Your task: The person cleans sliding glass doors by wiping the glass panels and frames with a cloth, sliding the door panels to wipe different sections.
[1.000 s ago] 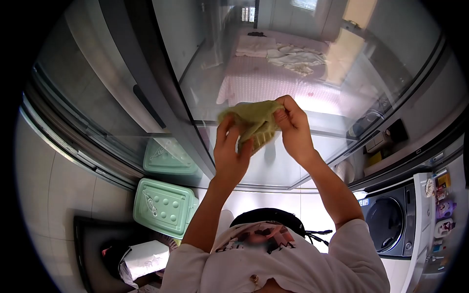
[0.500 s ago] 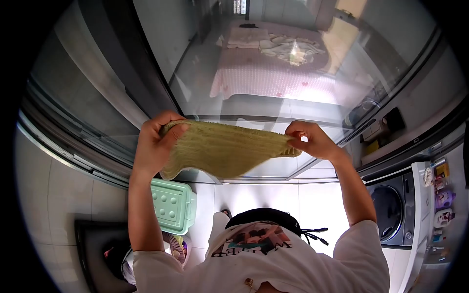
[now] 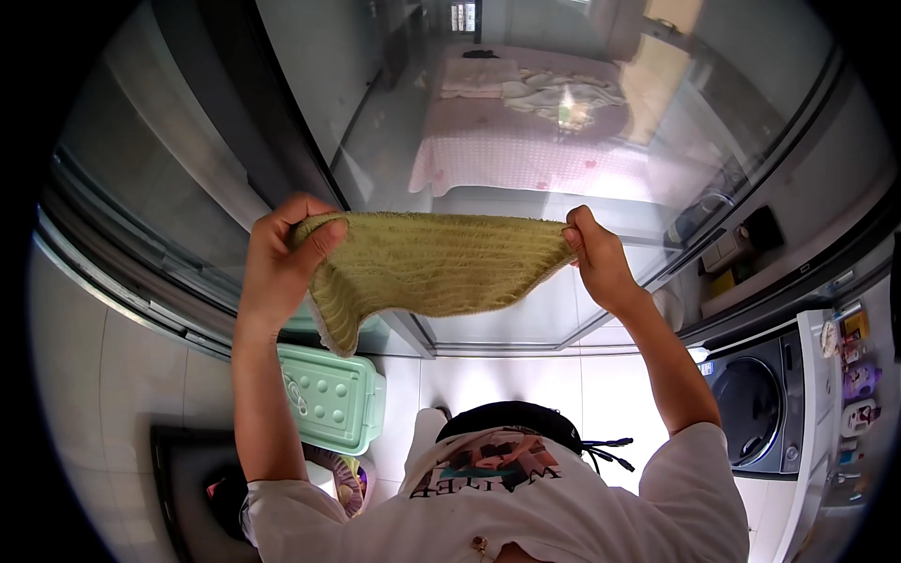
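Note:
A yellow-green, ribbed plush cloth [image 3: 441,263] is stretched between my two hands, in front of a glass door [image 3: 375,122]. My left hand [image 3: 293,239] is closed on its upper left corner, thumb on the near side. At the upper right corner my right hand [image 3: 596,253] pinches the edge between thumb and fingers. The top edge runs nearly straight across. Below it the cloth hangs loose, and its lower left corner droops lowest. Part of the door frame behind is hidden by the cloth.
On the floor at lower left stands a mint-green lidded box [image 3: 328,399], with a dark-framed item [image 3: 169,469] near it. A front-loading washing machine [image 3: 751,403] is at right, beside a shelf with bottles [image 3: 859,380]. Through the glass a bed [image 3: 507,141] shows.
Both hands have risen slightly, and the left has shifted a little left. The cloth is pulled wider and flatter, and its right corner, folded before, is now spread out.

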A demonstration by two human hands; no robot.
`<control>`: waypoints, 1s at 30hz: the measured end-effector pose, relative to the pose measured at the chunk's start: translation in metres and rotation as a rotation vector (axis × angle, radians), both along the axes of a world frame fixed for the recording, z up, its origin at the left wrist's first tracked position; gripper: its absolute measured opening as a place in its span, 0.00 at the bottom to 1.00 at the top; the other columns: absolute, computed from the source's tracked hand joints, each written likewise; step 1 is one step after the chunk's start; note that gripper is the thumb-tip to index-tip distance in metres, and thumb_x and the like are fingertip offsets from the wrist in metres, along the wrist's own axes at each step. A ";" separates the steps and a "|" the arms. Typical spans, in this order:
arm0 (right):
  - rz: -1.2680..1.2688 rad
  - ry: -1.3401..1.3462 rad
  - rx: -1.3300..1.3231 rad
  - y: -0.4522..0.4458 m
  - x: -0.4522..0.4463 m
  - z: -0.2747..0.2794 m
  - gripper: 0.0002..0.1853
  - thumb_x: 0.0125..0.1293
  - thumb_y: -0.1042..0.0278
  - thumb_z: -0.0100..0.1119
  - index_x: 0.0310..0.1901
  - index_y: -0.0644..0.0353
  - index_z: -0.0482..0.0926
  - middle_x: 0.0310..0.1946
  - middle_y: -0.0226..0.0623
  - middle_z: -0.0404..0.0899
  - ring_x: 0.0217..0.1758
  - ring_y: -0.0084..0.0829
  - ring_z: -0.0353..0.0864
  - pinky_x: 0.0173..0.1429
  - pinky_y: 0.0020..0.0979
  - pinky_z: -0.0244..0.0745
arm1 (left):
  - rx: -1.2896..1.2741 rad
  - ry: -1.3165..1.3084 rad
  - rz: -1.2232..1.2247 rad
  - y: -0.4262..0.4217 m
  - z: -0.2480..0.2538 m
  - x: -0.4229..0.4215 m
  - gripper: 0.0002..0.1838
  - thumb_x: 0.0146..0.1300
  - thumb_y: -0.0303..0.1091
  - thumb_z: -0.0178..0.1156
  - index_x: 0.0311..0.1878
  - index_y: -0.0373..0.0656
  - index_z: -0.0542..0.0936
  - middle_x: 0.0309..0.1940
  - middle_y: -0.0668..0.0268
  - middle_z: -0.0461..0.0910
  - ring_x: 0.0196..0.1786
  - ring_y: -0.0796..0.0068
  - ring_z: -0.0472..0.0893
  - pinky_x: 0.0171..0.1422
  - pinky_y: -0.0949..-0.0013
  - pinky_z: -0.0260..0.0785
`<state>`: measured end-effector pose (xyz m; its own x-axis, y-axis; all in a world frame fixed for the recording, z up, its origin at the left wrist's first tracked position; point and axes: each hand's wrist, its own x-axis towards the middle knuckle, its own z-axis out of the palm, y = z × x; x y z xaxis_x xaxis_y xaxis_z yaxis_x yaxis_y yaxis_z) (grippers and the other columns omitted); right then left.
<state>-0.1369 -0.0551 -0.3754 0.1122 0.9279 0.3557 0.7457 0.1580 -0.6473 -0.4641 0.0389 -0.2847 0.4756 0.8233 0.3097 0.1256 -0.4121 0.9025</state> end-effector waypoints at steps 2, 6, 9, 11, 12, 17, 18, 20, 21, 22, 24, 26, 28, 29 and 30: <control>-0.032 -0.079 -0.049 0.001 -0.001 0.003 0.06 0.69 0.67 0.44 0.40 0.58 0.61 0.28 0.47 0.74 0.29 0.50 0.72 0.32 0.42 0.65 | 0.014 -0.016 0.008 -0.002 0.003 0.000 0.06 0.61 0.28 0.60 0.32 0.36 0.76 0.23 0.74 0.73 0.28 0.90 0.68 0.32 0.82 0.59; -0.041 -0.215 0.053 0.004 0.001 0.003 0.07 0.69 0.66 0.44 0.38 0.58 0.62 0.26 0.47 0.74 0.28 0.51 0.72 0.31 0.41 0.65 | 0.039 -0.024 0.016 -0.002 0.003 -0.004 0.05 0.60 0.28 0.60 0.32 0.36 0.76 0.23 0.74 0.74 0.28 0.89 0.68 0.32 0.82 0.60; -0.022 -0.165 -0.009 0.008 0.004 0.003 0.07 0.68 0.68 0.48 0.36 0.59 0.62 0.24 0.43 0.72 0.26 0.43 0.72 0.30 0.37 0.67 | 0.061 -0.022 0.020 -0.003 0.003 -0.008 0.05 0.60 0.28 0.60 0.32 0.36 0.76 0.23 0.74 0.74 0.28 0.89 0.68 0.32 0.82 0.60; 0.076 0.128 -0.070 0.012 0.007 -0.003 0.07 0.65 0.73 0.52 0.36 0.60 0.63 0.22 0.36 0.69 0.25 0.30 0.70 0.32 0.29 0.67 | 0.082 -0.015 0.046 -0.004 0.004 -0.009 0.05 0.60 0.28 0.60 0.33 0.36 0.76 0.24 0.73 0.74 0.28 0.88 0.69 0.32 0.82 0.60; 0.079 0.129 -0.070 0.014 0.007 -0.004 0.07 0.65 0.73 0.52 0.36 0.60 0.63 0.22 0.36 0.69 0.25 0.30 0.70 0.32 0.29 0.67 | 0.082 -0.014 0.049 -0.003 0.004 -0.010 0.05 0.60 0.28 0.60 0.33 0.36 0.76 0.24 0.73 0.74 0.28 0.88 0.69 0.32 0.82 0.60; 0.183 0.496 -0.026 0.017 0.005 0.005 0.07 0.64 0.76 0.54 0.40 0.58 0.67 0.22 0.27 0.67 0.27 0.19 0.66 0.35 0.22 0.65 | 0.174 -0.013 0.110 0.001 0.002 -0.020 0.05 0.59 0.28 0.61 0.35 0.36 0.78 0.26 0.71 0.76 0.30 0.87 0.72 0.36 0.82 0.63; 0.236 0.630 -0.026 0.017 0.007 0.008 0.07 0.64 0.73 0.56 0.41 0.57 0.69 0.23 0.25 0.70 0.28 0.17 0.66 0.34 0.22 0.65 | 0.175 -0.011 0.111 0.002 0.002 -0.023 0.05 0.59 0.28 0.61 0.35 0.36 0.78 0.26 0.71 0.76 0.30 0.87 0.72 0.36 0.82 0.63; 0.233 0.823 -0.106 0.016 0.008 0.021 0.06 0.63 0.72 0.57 0.41 0.57 0.71 0.25 0.25 0.72 0.30 0.17 0.68 0.35 0.21 0.65 | 0.153 -0.015 0.135 0.005 0.000 -0.031 0.06 0.57 0.27 0.62 0.36 0.36 0.78 0.28 0.70 0.77 0.32 0.86 0.73 0.38 0.82 0.65; 0.225 1.015 -0.189 0.016 0.010 0.025 0.06 0.63 0.71 0.57 0.40 0.56 0.72 0.27 0.25 0.73 0.31 0.17 0.69 0.35 0.21 0.66 | 0.153 -0.015 0.137 0.006 -0.001 -0.033 0.06 0.57 0.27 0.62 0.36 0.36 0.78 0.28 0.70 0.77 0.32 0.86 0.73 0.38 0.82 0.65; 0.338 1.111 -0.196 0.018 0.018 0.024 0.08 0.60 0.71 0.60 0.41 0.57 0.75 0.31 0.26 0.75 0.32 0.17 0.71 0.37 0.20 0.68 | 0.141 -0.020 0.139 0.008 -0.002 -0.035 0.06 0.57 0.27 0.63 0.36 0.36 0.78 0.29 0.70 0.78 0.32 0.86 0.74 0.39 0.81 0.65; 0.341 1.054 -0.205 0.016 0.021 0.030 0.09 0.60 0.72 0.61 0.42 0.58 0.76 0.33 0.26 0.75 0.34 0.17 0.71 0.39 0.20 0.68 | 0.129 -0.026 0.141 0.010 -0.005 -0.039 0.07 0.56 0.27 0.64 0.36 0.36 0.79 0.29 0.70 0.78 0.32 0.86 0.74 0.39 0.81 0.66; 0.356 0.909 -0.190 0.013 0.021 0.038 0.14 0.58 0.76 0.61 0.46 0.60 0.76 0.34 0.27 0.75 0.35 0.17 0.72 0.41 0.19 0.69 | 0.114 -0.021 0.143 0.012 -0.007 -0.042 0.07 0.55 0.27 0.64 0.36 0.36 0.79 0.30 0.69 0.79 0.33 0.85 0.75 0.39 0.81 0.67; 0.322 0.762 -0.126 0.015 0.026 0.035 0.12 0.59 0.76 0.60 0.45 0.61 0.76 0.34 0.27 0.75 0.35 0.17 0.71 0.41 0.19 0.68 | 0.121 -0.004 0.132 0.014 -0.009 -0.046 0.07 0.55 0.26 0.64 0.35 0.36 0.79 0.31 0.69 0.79 0.33 0.85 0.75 0.39 0.81 0.67; 0.285 0.617 -0.063 0.016 0.029 0.034 0.10 0.60 0.76 0.59 0.44 0.62 0.76 0.33 0.27 0.74 0.34 0.17 0.70 0.41 0.19 0.68 | 0.125 0.014 0.119 0.014 -0.010 -0.047 0.07 0.54 0.25 0.65 0.35 0.35 0.79 0.31 0.68 0.79 0.34 0.84 0.75 0.40 0.81 0.67; 0.285 0.616 -0.062 0.016 0.032 0.035 0.10 0.60 0.76 0.59 0.44 0.62 0.76 0.33 0.27 0.74 0.34 0.17 0.70 0.41 0.19 0.68 | 0.125 0.014 0.119 0.014 -0.010 -0.048 0.07 0.54 0.25 0.65 0.35 0.35 0.79 0.31 0.68 0.79 0.34 0.84 0.75 0.40 0.81 0.67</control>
